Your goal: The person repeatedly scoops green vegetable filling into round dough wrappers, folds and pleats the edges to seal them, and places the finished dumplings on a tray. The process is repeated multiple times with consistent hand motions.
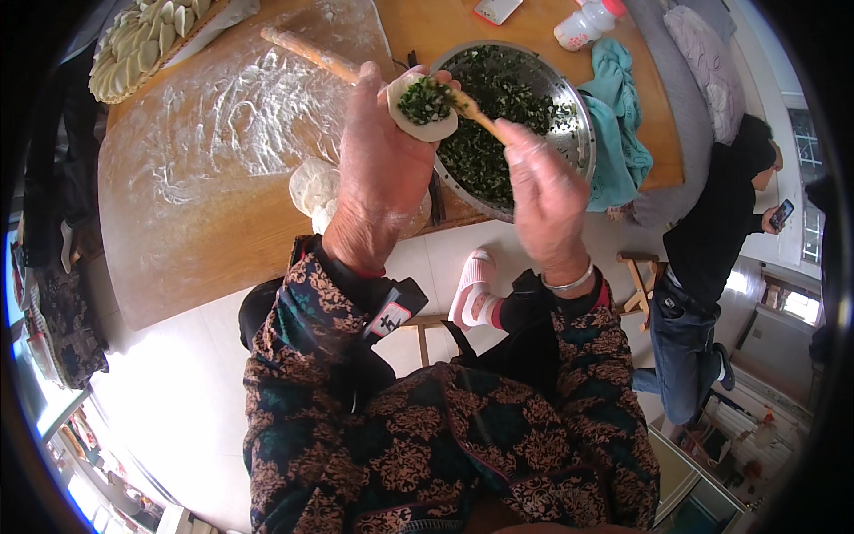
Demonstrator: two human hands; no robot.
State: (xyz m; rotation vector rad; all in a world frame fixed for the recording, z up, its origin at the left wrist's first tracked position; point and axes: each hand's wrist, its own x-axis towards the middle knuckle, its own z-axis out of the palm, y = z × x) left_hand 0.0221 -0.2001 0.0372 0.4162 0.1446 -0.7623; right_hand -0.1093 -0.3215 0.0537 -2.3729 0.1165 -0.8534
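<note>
On the fingers of my left hand [378, 169] rests a round dumpling wrapper [433, 133], its edge held by the fingers, with chopped green filling [425, 101] heaped on it. My right hand [547, 191] grips a light wooden spoon [480, 117], whose tip touches the filling. Just beyond and to the right of the wrapper sits a wide metal bowl [583, 133] of the same chopped green filling. Several flat dough wrappers [313, 185] lie on the table beside my left wrist, partly hidden by it.
A floured board [196, 231] covers the table's left side, with a rolling pin [307, 55] across it. Shaped dumplings [142, 44] fill a tray at the far left. Right of the bowl lie a teal towel [618, 116] and a bottle [587, 25]. A person [712, 240] holding a phone is at the right.
</note>
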